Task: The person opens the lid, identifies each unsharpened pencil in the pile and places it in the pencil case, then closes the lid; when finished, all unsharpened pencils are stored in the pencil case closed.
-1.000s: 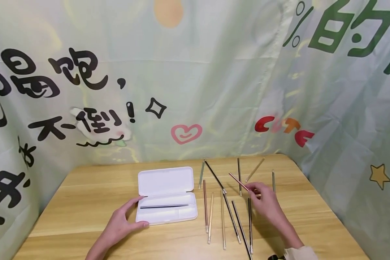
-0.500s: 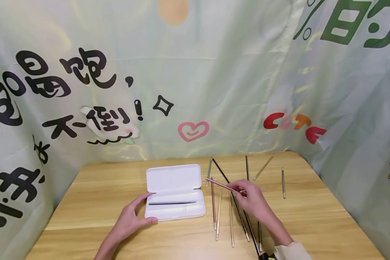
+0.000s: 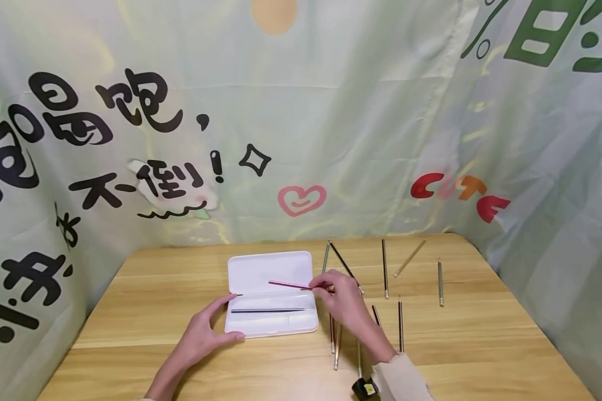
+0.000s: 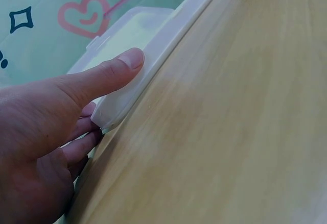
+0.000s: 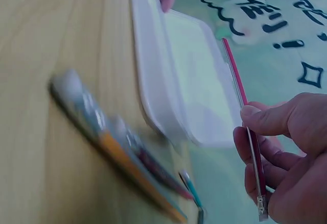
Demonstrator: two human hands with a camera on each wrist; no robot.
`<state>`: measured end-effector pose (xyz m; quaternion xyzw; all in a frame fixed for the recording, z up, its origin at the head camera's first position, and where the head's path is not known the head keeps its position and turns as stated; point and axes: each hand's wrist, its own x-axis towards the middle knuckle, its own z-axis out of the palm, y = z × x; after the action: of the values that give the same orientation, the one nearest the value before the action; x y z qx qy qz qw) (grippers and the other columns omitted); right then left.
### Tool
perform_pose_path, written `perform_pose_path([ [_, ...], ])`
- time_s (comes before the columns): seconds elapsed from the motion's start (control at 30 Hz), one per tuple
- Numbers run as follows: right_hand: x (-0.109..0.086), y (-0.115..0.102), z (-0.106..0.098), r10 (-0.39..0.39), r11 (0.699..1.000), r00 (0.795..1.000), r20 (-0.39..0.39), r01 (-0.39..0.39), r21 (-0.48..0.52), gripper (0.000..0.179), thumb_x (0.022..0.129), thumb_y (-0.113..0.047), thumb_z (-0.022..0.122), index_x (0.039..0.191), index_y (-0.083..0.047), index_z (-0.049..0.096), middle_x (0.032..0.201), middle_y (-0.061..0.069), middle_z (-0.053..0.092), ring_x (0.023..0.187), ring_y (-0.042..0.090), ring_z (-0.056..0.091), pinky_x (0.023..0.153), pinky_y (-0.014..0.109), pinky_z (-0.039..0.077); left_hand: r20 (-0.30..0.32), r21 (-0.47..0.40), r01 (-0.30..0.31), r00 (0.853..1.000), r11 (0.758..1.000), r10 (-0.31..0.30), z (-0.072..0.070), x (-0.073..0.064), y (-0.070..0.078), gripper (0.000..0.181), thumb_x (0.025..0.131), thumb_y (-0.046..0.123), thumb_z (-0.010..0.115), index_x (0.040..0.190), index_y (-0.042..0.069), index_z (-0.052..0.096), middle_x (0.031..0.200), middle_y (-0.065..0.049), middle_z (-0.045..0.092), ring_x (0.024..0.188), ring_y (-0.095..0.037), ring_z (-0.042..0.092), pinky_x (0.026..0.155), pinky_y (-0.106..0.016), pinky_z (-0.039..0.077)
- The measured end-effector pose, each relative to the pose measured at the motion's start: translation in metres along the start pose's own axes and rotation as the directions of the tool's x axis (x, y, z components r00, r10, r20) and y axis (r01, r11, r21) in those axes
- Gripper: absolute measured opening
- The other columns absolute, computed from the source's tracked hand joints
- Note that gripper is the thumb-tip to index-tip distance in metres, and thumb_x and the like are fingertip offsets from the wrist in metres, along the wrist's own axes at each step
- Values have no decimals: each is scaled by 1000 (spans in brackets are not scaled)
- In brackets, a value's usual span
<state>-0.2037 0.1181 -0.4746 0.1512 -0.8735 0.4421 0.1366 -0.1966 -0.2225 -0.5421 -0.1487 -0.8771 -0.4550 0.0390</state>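
Observation:
A white pencil case (image 3: 271, 270) lies open on the table, its lid tipped back. One dark pencil (image 3: 268, 311) lies lengthwise inside it. My left hand (image 3: 200, 333) holds the case at its left end, thumb on the front wall (image 4: 134, 59) and fingers at the far side. Above the right part of the case, my right hand (image 3: 343, 301) pinches a red pencil (image 3: 288, 285) between thumb and fingers. In the right wrist view this red pencil (image 5: 236, 71) points up and away, its metal-capped end near the palm. It is apart from the tray.
Several loose pencils lie right of the case, some partly hidden under my right forearm. Farther right are a black pencil (image 3: 384, 270), a tan one (image 3: 409, 258) and a grey-green one (image 3: 440, 284). A printed curtain (image 3: 361, 139) hangs behind the wooden table (image 3: 145, 289).
My right hand has carried the red pencil leftward from among the loose pencils to over the case. The left hand keeps its hold on the case. The head view has shifted slightly.

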Motion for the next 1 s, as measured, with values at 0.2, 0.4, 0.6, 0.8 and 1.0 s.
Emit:
perform_pose_path([
  [0.2, 4, -9, 31, -45, 998, 993, 111, 49, -38, 13, 90, 2, 75, 93, -10, 79, 94, 1, 73, 87, 16, 69, 81, 33, 57, 3, 20, -4, 1000, 1000, 4, -4, -5, 0, 91, 65, 42, 97, 144, 17, 58, 145, -10, 59, 137, -35, 49, 112, -62, 35],
  [0.4, 13, -15, 56, -84, 996, 981, 175, 87, -7, 11, 90, 3, 75, 92, -7, 79, 92, 4, 73, 85, 17, 68, 75, 28, 57, -6, 26, -3, 1000, 1000, 3, -3, -3, 0, 92, 65, 43, 98, 144, 20, 58, 145, -8, 60, 137, -33, 50, 113, -61, 35],
  [0.6, 19, -16, 72, -83, 996, 976, 199, 89, -22, 10, 91, 2, 75, 90, -7, 78, 89, 1, 71, 81, 11, 64, 74, 24, 55, 15, -18, 12, 1000, 1000, -12, -2, 1, 3, 92, 66, 41, 98, 146, 20, 56, 148, -9, 57, 140, -33, 46, 115, -60, 33],
  [0.8, 17, -20, 82, -74, 993, 967, 242, 94, -75, 10, 93, -2, 73, 91, -10, 79, 90, 0, 70, 84, 9, 63, 76, 23, 54, 10, -11, 27, 1000, 1000, -27, -3, 1, 1, 92, 66, 40, 97, 145, 19, 57, 148, -11, 56, 140, -35, 46, 115, -62, 31],
  [1.0, 15, -20, 80, -79, 990, 977, 200, 100, -99, 11, 92, -1, 74, 97, -9, 79, 91, 0, 69, 83, 10, 61, 73, 22, 54, 16, 1, 18, 1000, 1000, -18, 0, 1, 0, 93, 65, 42, 98, 145, 18, 57, 148, -13, 57, 139, -36, 47, 114, -63, 32],
])
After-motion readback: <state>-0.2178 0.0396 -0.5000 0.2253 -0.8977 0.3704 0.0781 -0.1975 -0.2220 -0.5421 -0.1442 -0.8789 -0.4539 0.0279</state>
